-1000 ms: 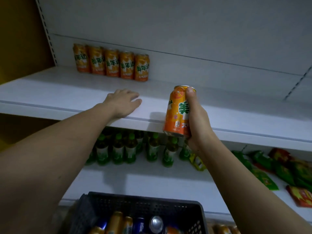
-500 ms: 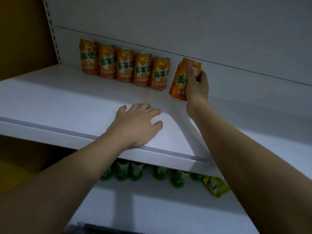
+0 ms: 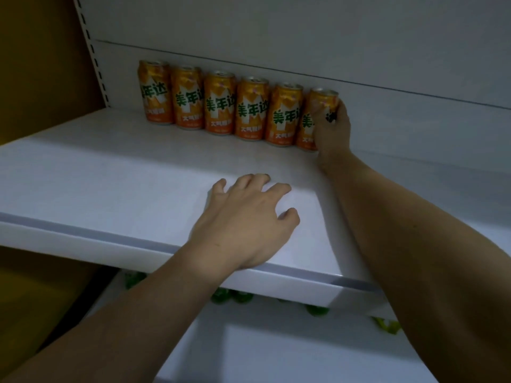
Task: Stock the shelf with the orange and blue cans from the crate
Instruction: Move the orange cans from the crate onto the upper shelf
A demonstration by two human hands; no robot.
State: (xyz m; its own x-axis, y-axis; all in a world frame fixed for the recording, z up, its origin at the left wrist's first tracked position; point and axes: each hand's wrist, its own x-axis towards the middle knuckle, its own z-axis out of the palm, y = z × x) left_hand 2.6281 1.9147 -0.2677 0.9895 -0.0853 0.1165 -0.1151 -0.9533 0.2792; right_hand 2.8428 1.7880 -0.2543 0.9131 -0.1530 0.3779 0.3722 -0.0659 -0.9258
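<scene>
The right hand (image 3: 331, 131) grips the sixth can (image 3: 311, 120), fingers curled round its right side. This can stands upright on the shelf (image 3: 110, 172), at the right end of a row of five cans (image 3: 218, 102) and just beside the fifth; whether the two touch cannot be told. All six are orange with green lettering and line the back panel (image 3: 276, 29) of the shelf.

The left hand (image 3: 246, 222) rests palm down on the shelf near its front edge, fingers spread and loosely bent, holding nothing. It lies well apart from the row.

Below the shelf edge, green bottle tops (image 3: 229, 297) show on a lower shelf (image 3: 276, 349) (mostly hidden by the shelf above). A slotted upright (image 3: 92, 51) runs along the left side of the back panel.
</scene>
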